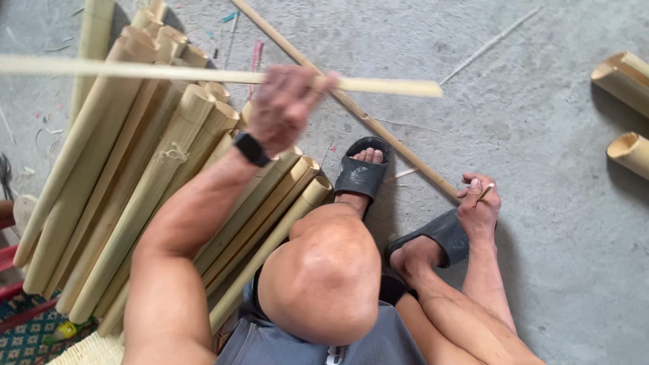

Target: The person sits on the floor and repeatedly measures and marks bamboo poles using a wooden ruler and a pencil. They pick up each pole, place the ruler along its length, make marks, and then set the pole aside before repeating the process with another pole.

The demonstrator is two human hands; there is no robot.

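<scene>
Item one: our left hand [284, 108], raised and motion-blurred, closed around a long flat bamboo strip [385, 86] held crosswise above the floor; the strip's left end runs out of frame, and the fingers are too smeared for us to count. A black wristband [251, 149] sits on that wrist. Item two: our right hand [478, 206], low beside a dark sandal [436, 234], pinched on a small thin stick [485, 192] whose kind we cannot make out. Item three: a stack of pale bamboo poles [135, 189] at our left, lower ends hidden behind our arm and knee. Item four: a thin bamboo cane [378, 128] lying diagonally on the concrete floor [554, 203], partly covered by the left hand. Item five: two bamboo ends [625, 111], cut off at the right edge.
</scene>
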